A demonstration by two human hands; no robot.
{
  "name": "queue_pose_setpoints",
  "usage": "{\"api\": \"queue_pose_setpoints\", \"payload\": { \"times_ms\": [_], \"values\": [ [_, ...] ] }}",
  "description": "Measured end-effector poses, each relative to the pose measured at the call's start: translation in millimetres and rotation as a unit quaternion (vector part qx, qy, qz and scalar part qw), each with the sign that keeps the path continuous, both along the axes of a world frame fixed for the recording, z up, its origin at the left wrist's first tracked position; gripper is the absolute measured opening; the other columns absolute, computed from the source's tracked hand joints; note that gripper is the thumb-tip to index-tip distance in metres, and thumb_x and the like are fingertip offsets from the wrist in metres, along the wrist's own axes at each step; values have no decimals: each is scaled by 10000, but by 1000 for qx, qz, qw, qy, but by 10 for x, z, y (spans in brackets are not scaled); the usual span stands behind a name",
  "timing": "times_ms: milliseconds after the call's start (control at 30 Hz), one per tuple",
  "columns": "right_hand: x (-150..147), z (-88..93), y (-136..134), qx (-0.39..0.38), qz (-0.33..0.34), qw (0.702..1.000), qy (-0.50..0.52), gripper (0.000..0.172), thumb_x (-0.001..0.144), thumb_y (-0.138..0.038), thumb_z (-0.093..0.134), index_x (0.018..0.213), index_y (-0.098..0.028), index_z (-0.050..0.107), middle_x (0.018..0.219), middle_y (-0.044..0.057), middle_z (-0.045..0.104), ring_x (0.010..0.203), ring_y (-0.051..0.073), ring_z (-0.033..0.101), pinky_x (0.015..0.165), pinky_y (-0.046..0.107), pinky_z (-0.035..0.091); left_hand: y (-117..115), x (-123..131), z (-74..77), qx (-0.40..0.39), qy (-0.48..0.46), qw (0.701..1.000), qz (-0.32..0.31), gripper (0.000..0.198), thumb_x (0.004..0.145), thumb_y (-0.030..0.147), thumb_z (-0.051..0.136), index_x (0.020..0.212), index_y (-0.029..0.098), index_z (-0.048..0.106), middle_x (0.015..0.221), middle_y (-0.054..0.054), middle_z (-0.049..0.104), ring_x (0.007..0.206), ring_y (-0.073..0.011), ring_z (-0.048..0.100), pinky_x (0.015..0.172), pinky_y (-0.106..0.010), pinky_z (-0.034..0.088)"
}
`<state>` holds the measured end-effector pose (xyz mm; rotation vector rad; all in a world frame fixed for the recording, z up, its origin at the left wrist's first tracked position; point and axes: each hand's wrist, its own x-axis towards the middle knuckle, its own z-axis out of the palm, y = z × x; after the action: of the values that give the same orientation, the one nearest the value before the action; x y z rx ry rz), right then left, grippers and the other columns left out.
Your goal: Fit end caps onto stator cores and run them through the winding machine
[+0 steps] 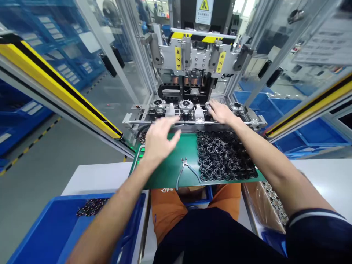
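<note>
Above the green mat (167, 172), my left hand (161, 139) hangs with thumb and fingers apart and nothing in it. My right hand (222, 113) reaches over the third round metal motor part (208, 105) on the machine's fixture row. Its fingers look stretched out and partly cover that part; whether they press on it I cannot make out. Similar round parts sit at the far left (158, 105), left of centre (186, 106) and far right (236, 107) of the row. Cutting pliers (187, 170) with grey-blue handles lie on the mat, jaws pointing away from me.
Many dark ring-shaped parts (220, 157) are stacked on the mat's right. The machine head (196, 57) with striped tape stands above the fixtures. Yellow-edged posts (63, 90) flank the opening. A blue bin (63, 220) stands lower left, a box of metal rings (268, 205) lower right.
</note>
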<state>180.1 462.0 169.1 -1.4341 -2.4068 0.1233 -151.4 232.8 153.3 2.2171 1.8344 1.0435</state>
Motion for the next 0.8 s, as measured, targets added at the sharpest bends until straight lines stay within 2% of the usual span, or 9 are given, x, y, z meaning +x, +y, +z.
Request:
{"api": "queue_pose_setpoints", "payload": {
  "times_ms": [100,200,333,433,500,600,633,733,800],
  "values": [
    [370,92,2,17,-37,999,1,840,1215,-594,403,1893,-103,471,2002,229,463,1888,385,451,1570,693,354,-783,422,-345,-99,9,995,20,240,1166,494,754,1265,344,913,1224,-35,923,1140,-316,871,1011,-469,670],
    [686,194,-92,33,-107,994,12,841,1212,-503,392,1893,-11,434,1981,360,419,1895,448,420,1528,817,309,-1248,623,-755,-174,9,980,96,137,1105,433,888,1152,306,910,1098,-31,900,953,-284,862,768,-403,609],
    [970,315,-337,24,-125,992,5,752,1163,-325,462,1804,56,561,1806,474,578,1765,462,604,1457,800,383,-1452,660,-1060,-220,10,965,141,201,1146,380,857,1322,313,926,1283,-65,897,1179,-284,870,904,-373,648],
    [1252,385,-667,55,-114,992,17,872,1106,-284,536,1929,-23,407,1966,355,446,1878,342,472,1532,620,351,-1601,546,-1096,-227,11,961,156,248,1225,362,721,1354,331,930,1304,-69,893,1232,-267,860,1007,-356,654],
    [1549,309,-1005,69,-119,990,43,953,1099,-422,601,1976,-149,351,1999,265,449,1886,304,459,1517,544,399,-1760,382,-1080,-227,16,957,181,270,1230,372,695,1349,325,933,1316,-78,894,1248,-282,858,1027,-369,652],
    [2055,-120,-1680,91,-187,964,168,952,999,-829,658,1895,-575,464,1854,99,690,1763,377,611,1432,588,499,-1995,28,-1051,-223,29,944,239,290,1210,370,679,1323,301,936,1333,-105,896,1269,-327,855,1018,-404,644],
    [2194,-333,-1926,97,-219,951,195,897,986,-905,618,1840,-653,507,1767,112,763,1729,412,638,1398,634,525,-2045,-99,-1045,-221,33,941,255,301,1203,375,670,1319,294,937,1339,-111,897,1255,-335,858,1004,-411,641],
    [2408,-1033,-2613,87,-275,927,240,747,1075,-953,390,1753,-709,590,1552,208,860,1551,497,770,1300,780,577,-2071,-417,-1037,-212,38,936,278,345,1173,431,657,1301,285,942,1347,-111,901,1197,-344,863,956,-422,626],
    [2393,-1441,-2946,57,-294,921,250,717,1154,-912,351,1742,-629,648,1473,201,878,1475,491,819,1286,812,604,-2011,-532,-1023,-200,38,938,280,372,1127,475,655,1254,291,952,1300,-106,907,1154,-358,858,930,-443,617]
  ]
}}
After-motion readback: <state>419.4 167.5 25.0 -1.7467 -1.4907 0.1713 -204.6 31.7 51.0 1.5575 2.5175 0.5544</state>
